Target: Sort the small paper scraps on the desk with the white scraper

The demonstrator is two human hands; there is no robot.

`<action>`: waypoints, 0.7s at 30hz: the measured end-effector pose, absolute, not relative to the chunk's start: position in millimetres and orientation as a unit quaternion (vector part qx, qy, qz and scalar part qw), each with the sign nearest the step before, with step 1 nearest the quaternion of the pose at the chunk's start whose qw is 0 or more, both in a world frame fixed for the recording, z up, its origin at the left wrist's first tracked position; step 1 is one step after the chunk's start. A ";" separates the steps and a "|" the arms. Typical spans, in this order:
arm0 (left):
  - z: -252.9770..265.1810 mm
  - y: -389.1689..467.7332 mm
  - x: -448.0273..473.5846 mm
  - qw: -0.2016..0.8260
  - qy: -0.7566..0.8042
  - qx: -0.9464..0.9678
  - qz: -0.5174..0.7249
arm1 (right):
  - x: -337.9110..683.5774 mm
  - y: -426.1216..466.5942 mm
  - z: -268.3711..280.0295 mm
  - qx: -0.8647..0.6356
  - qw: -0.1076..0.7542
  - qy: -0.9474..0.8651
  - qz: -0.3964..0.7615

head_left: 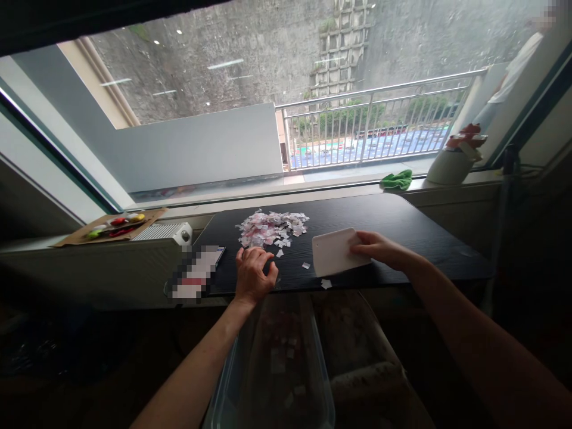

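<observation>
My right hand (379, 249) grips the right edge of a white plastic scraper (335, 253), a flat sheet with rounded corners and a small hole. It is held tilted over the front part of the black tabletop (357, 214). At the front edge is my left hand (255, 274), its fingers bent and its thumb apart; nothing shows in it. Just beyond lies a heap of small white and pinkish paper pieces (270, 228). Loose pieces lie between the hands, one paper piece (326, 284) below the scraper. Under the edge stands a clear plastic bin (328, 399) with some pieces inside.
A phone (196, 271), partly blurred out, lies at the table's left edge. Further left, cardboard with colourful items (118, 225) rests by a white radiator (165, 232). On the sill are a green cloth (397, 180) and a pale pot (451, 167). Outside the window, a person stands at right.
</observation>
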State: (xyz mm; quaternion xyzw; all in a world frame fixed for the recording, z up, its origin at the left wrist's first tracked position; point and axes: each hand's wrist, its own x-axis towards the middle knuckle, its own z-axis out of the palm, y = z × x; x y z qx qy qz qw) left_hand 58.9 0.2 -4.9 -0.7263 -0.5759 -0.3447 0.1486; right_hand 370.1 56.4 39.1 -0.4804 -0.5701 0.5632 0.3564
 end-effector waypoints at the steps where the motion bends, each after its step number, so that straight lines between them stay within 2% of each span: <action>1: -4.9 0.1 58.9 0.148 -0.577 -0.726 -0.344 | 369.0 56.7 37.6 -0.482 0.349 -0.573 0.563; 17: -4.0 -0.7 59.6 0.141 -0.581 -0.724 -0.344 | 386.5 44.2 44.1 -0.485 0.311 -0.589 0.566; 21: -4.1 -0.6 59.9 0.142 -0.581 -0.724 -0.343 | 378.5 47.1 46.9 -0.488 0.343 -0.576 0.559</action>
